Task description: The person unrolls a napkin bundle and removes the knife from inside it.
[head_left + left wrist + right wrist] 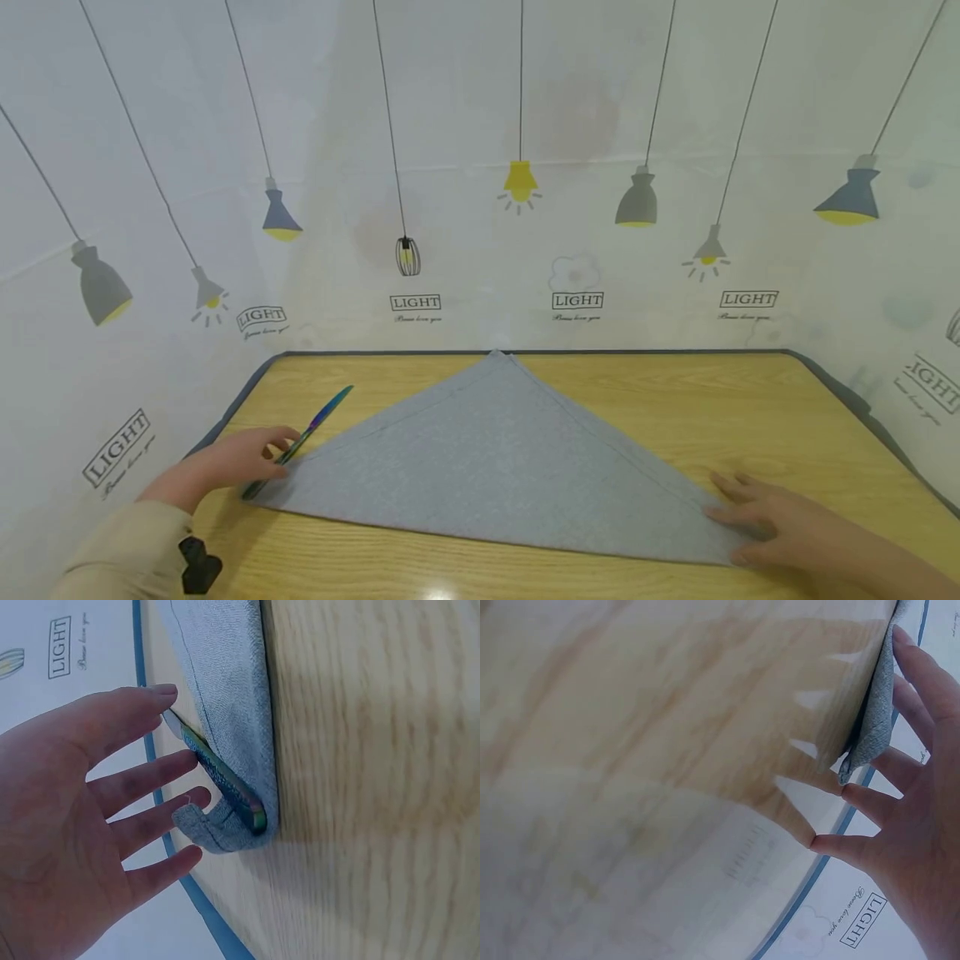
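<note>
A grey cloth napkin [487,458] lies folded into a triangle, its peak towards the table's far edge. At its left corner is a table knife [328,408] with an iridescent, patterned handle, slanting away from me. My left hand [243,458] is beside that corner, fingers spread around the knife. In the left wrist view, the knife handle [229,784] rests on the cloth, whose corner [206,832] curls up by my fingertips. My right hand [787,525] is at the right corner with fingers spread; the right wrist view shows fingertips at the cloth edge [874,720] and tabletop.
The wooden table [637,387] has a dark border along its far and side edges. A white backdrop [465,83] printed with hanging lamps and "LIGHT" labels surrounds it. A black device [198,567] sits at my left wrist, by the beige sleeve [123,554].
</note>
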The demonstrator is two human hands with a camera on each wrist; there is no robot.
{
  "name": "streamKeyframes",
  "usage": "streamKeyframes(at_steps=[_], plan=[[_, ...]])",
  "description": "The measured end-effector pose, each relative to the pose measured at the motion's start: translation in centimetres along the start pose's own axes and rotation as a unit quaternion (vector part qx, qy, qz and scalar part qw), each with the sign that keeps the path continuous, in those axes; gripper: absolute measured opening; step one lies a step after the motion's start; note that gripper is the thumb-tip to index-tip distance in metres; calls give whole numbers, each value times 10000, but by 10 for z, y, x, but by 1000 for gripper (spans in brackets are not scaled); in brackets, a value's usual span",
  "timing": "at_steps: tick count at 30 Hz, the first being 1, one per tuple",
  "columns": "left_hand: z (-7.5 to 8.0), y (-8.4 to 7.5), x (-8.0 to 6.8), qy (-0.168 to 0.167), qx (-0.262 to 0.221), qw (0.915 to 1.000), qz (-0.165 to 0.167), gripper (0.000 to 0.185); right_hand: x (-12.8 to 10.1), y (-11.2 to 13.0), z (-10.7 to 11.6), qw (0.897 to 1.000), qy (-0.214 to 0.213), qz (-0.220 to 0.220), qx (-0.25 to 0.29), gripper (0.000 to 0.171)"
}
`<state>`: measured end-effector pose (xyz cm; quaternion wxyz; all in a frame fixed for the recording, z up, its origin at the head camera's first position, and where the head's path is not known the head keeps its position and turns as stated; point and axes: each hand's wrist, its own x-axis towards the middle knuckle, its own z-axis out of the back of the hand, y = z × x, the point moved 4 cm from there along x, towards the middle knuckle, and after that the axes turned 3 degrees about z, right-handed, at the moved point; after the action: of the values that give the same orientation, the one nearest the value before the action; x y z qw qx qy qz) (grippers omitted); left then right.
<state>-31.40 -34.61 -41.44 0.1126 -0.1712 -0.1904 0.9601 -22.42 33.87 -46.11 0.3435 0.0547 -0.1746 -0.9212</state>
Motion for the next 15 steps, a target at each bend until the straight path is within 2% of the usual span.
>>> streamKeyframes(at_steps=[4, 15], plan=[[-1, 0, 6, 54, -191, 9998, -56, 54, 0, 2, 1, 10000, -7, -6, 54, 52], [4, -3, 18, -20, 61, 9999, -120, 54, 1, 3, 2, 9998, -113, 137, -18, 51]])
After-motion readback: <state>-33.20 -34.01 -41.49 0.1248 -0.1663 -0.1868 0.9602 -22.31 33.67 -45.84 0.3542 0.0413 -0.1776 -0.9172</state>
